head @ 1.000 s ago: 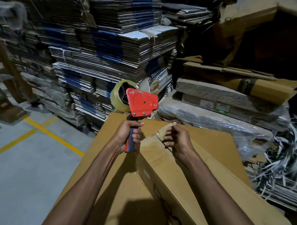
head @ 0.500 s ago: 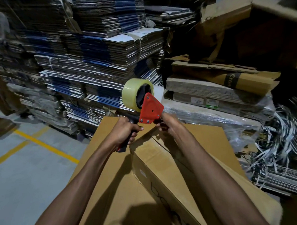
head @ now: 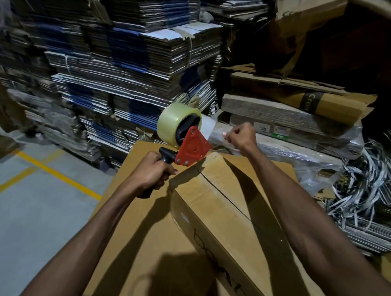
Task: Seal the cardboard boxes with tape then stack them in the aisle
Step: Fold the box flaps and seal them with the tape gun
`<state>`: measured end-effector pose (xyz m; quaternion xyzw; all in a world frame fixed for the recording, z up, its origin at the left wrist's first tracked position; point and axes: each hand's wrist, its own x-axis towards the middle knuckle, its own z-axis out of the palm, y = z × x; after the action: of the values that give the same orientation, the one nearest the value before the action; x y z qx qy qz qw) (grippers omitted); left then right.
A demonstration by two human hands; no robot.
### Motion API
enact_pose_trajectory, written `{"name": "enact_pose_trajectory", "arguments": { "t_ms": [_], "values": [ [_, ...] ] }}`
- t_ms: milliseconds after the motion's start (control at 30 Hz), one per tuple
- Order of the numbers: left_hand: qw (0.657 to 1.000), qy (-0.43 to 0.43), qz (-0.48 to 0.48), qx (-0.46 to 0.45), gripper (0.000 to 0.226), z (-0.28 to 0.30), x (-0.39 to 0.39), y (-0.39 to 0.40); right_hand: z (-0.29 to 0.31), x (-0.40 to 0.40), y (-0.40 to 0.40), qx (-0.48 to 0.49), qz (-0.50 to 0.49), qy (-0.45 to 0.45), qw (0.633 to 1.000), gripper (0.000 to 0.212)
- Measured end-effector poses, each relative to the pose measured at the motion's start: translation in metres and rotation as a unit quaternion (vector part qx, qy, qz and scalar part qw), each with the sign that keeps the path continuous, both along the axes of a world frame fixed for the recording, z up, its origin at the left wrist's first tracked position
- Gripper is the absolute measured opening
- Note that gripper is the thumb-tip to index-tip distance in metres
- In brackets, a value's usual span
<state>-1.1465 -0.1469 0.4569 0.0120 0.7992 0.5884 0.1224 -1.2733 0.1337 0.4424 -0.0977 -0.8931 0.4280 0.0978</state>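
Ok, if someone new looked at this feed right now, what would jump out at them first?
Probably the red tape dispenser with its clear roll, dead centre over the far end of the long cardboard box, gripped at the handle by the left hand. The right hand pinches the tape end just beyond it. Behind, stacks of flattened cartons fill the background.

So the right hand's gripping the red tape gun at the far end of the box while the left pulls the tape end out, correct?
No, the hands are swapped. In the head view the left hand grips the red tape gun by its black handle at the far end of the box, and the right hand pinches the tape end and pulls it out.
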Motion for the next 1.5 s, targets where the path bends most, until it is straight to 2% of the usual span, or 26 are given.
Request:
{"name": "enact_pose_trajectory", "arguments": {
  "t_ms": [233, 433, 500, 567, 700, 800, 900, 1067, 1167, 1233, 1267, 1333, 1400, 1500],
  "values": [
    [0.999, -0.026, 0.018, -0.017, 0.056, -0.027, 0.001, -0.007, -0.029, -0.008, -0.005, 0.020, -0.001, -0.025, 0.999, 0.022],
    [0.998, -0.037, 0.037, -0.038, 0.046, -0.042, -0.006, -0.002, -0.045, -0.012, -0.003, 0.029, 0.006, -0.012, 0.999, 0.017],
    [0.997, -0.040, 0.042, -0.042, 0.038, -0.045, -0.010, -0.001, -0.049, -0.014, -0.003, 0.032, 0.006, -0.006, 0.999, 0.016],
    [0.997, -0.042, 0.040, -0.055, 0.020, -0.048, -0.013, -0.001, -0.054, -0.018, -0.002, 0.033, 0.012, -0.002, 0.999, 0.016],
    [0.995, -0.045, 0.043, -0.077, 0.020, -0.054, -0.019, -0.002, -0.063, -0.019, -0.002, 0.030, 0.025, -0.011, 0.999, 0.015],
    [0.992, -0.043, 0.060, -0.097, 0.010, -0.059, -0.022, 0.001, -0.070, -0.023, -0.004, 0.014, 0.004, -0.028, 1.000, 0.013],
    [0.990, -0.044, 0.066, -0.116, 0.014, -0.064, -0.026, -0.001, -0.080, -0.027, -0.006, -0.037, -0.026, -0.054, 0.998, 0.008],
    [0.989, -0.042, 0.055, -0.130, 0.015, -0.068, -0.031, -0.002, -0.093, -0.032, -0.006, -0.126, -0.084, -0.150, 0.977, 0.036],
    [0.989, -0.041, 0.047, -0.132, 0.014, -0.069, -0.032, -0.002, -0.101, -0.037, -0.001, -0.102, -0.069, -0.182, 0.976, 0.030],
    [0.990, -0.043, 0.043, -0.131, 0.014, -0.070, -0.031, -0.003, -0.099, -0.032, -0.002, -0.113, -0.055, -0.160, 0.979, 0.018],
    [0.990, -0.044, 0.041, -0.130, 0.013, -0.071, -0.032, -0.004, -0.098, -0.028, -0.004, -0.113, -0.052, -0.138, 0.983, 0.023],
    [0.990, -0.047, 0.042, -0.128, 0.014, -0.071, -0.033, -0.005, -0.094, -0.021, -0.010, -0.118, -0.027, -0.104, 0.987, 0.049],
    [0.990, -0.049, 0.039, -0.125, 0.012, -0.069, -0.034, -0.005, -0.088, -0.016, -0.016, -0.111, -0.008, -0.094, 0.989, 0.050],
    [0.990, -0.054, 0.030, -0.124, 0.007, -0.066, -0.035, -0.006, -0.075, -0.012, -0.019, -0.048, 0.006, -0.117, 0.992, 0.049]
  ]
}}
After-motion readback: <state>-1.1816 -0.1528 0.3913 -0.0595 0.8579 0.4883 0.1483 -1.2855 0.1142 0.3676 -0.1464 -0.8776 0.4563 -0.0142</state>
